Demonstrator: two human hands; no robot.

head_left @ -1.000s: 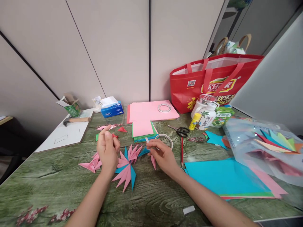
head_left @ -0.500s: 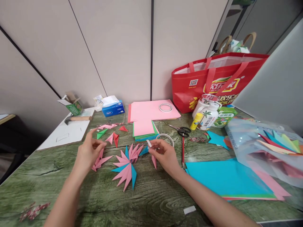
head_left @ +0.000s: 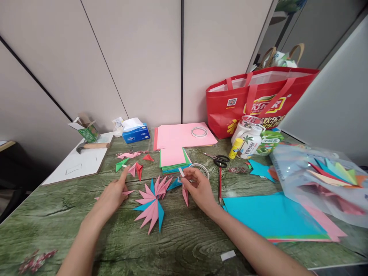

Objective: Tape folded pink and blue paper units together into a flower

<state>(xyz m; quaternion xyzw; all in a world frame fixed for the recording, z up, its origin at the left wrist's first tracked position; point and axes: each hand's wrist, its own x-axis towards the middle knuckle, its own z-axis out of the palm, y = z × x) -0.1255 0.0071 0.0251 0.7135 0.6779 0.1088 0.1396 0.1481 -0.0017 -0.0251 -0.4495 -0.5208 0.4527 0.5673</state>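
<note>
My right hand [head_left: 199, 188] is closed in a pinch on a small white strip [head_left: 181, 172], which sticks up from the fingertips. Under those fingers lie a blue folded paper piece [head_left: 173, 184] and a pink one [head_left: 185, 196]. My left hand [head_left: 113, 196] has its index finger stretched out, with a small white bit [head_left: 124, 165] at the tip. It covers part of some pink folded pieces [head_left: 128, 192]. Between the hands rests a fan-like rosette [head_left: 150, 209] of pink and blue paper points. Beyond my left fingertip are green [head_left: 122, 164] and red [head_left: 139, 171] folded pieces.
Scissors [head_left: 220, 160], a pencil [head_left: 220, 184], a tape roll [head_left: 204, 169] and a glue stick [head_left: 235, 148] lie past my right hand. Blue sheets [head_left: 273, 216] and a plastic bag [head_left: 290, 172] are at right. A hammer [head_left: 93, 146] lies back left.
My left hand has lowered and turned, its index finger now reaching forward near the green and pink pieces. The right hand keeps its pinch on the white strip. The view has shifted slightly.
</note>
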